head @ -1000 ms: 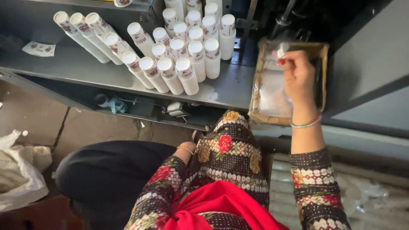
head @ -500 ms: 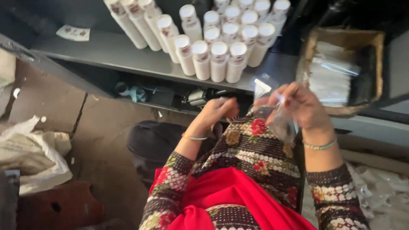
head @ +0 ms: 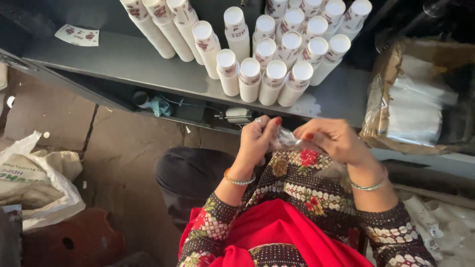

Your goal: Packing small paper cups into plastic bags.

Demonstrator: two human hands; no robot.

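My left hand (head: 258,140) and my right hand (head: 332,140) meet just above my lap, both pinching a small clear plastic bag (head: 287,141) stretched between them. The bag is crumpled and partly hidden by my fingers. Right behind my hands, on a grey shelf (head: 123,62), stand several white tubes with white caps (head: 267,74), packed upright in rows. To the right of my right hand lies a brown open packet of clear plastic bags (head: 413,106).
A white sack (head: 34,178) lies on the stone floor at the left, with a reddish-brown object (head: 74,240) beside it. A small printed sticker sheet (head: 76,35) rests on the shelf's left end. Small items and wires (head: 198,106) sit under the shelf.
My right hand took a clear bag from the brown packet and brought it down to my lap. My left hand rose and joined it on the bag.
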